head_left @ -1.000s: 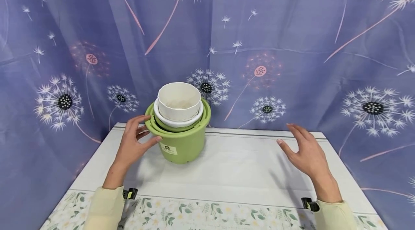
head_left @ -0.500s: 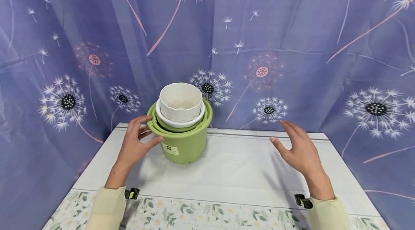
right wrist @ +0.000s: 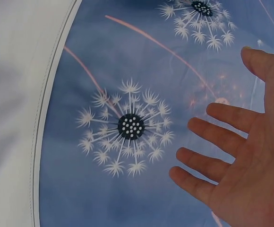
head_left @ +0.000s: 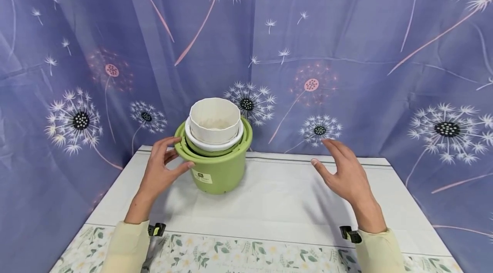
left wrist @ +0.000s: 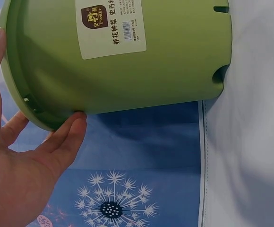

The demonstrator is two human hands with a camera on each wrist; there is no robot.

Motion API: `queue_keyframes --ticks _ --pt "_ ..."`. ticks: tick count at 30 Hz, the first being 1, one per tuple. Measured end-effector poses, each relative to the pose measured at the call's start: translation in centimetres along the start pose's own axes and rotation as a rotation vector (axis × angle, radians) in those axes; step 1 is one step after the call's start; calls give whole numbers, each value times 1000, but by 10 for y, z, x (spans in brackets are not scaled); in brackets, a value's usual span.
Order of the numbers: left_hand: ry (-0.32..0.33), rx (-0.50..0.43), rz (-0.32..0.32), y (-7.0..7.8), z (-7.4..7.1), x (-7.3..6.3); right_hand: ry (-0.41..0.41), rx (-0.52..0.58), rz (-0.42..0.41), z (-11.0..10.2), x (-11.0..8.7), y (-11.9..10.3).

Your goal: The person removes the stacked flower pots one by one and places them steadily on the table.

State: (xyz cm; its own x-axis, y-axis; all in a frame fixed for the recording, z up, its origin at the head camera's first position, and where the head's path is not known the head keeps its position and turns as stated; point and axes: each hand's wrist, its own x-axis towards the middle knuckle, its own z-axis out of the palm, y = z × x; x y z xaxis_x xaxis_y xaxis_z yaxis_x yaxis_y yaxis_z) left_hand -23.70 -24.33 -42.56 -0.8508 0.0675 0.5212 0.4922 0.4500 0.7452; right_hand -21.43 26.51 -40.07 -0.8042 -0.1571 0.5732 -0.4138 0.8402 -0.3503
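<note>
A green plastic flowerpot (head_left: 221,174) with a pale label stands upright on the table at left of centre. Nested in its mouth are another green pot, a white round pot (head_left: 204,145) and, topmost, an off-white faceted pot (head_left: 215,123). My left hand (head_left: 158,168) touches the outer green rim from the left, thumb towards the front. In the left wrist view, that hand (left wrist: 28,165) has relaxed, spread fingers against the rim. My right hand (head_left: 348,176) hovers apart from the pots, fingers extended, holding nothing; its palm (right wrist: 264,175) shows bare in the right wrist view.
The table has a white cloth (head_left: 277,196) with a floral front band (head_left: 246,256). A purple-blue dandelion-print curtain (head_left: 346,50) hangs behind and at both sides of it.
My right hand has moved left, closer to the pots. The left hand keeps its place at the green rim, and the nested pots stay put. The head view shifted slightly.
</note>
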Motion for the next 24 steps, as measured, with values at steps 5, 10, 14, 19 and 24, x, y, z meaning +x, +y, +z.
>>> queue_keyframes --ticks 5,10,14,19,24 --pt "1 -6 4 1 1 0 4 16 -16 4 2 -5" --pt "1 -15 1 2 1 0 10 23 -32 7 6 -10" --pt "2 -10 7 2 1 2 14 33 -38 8 10 -14" --pt "3 3 16 2 0 1 3 42 -48 11 10 -20" --pt "1 15 18 1 0 0 0 39 -57 14 11 -26"
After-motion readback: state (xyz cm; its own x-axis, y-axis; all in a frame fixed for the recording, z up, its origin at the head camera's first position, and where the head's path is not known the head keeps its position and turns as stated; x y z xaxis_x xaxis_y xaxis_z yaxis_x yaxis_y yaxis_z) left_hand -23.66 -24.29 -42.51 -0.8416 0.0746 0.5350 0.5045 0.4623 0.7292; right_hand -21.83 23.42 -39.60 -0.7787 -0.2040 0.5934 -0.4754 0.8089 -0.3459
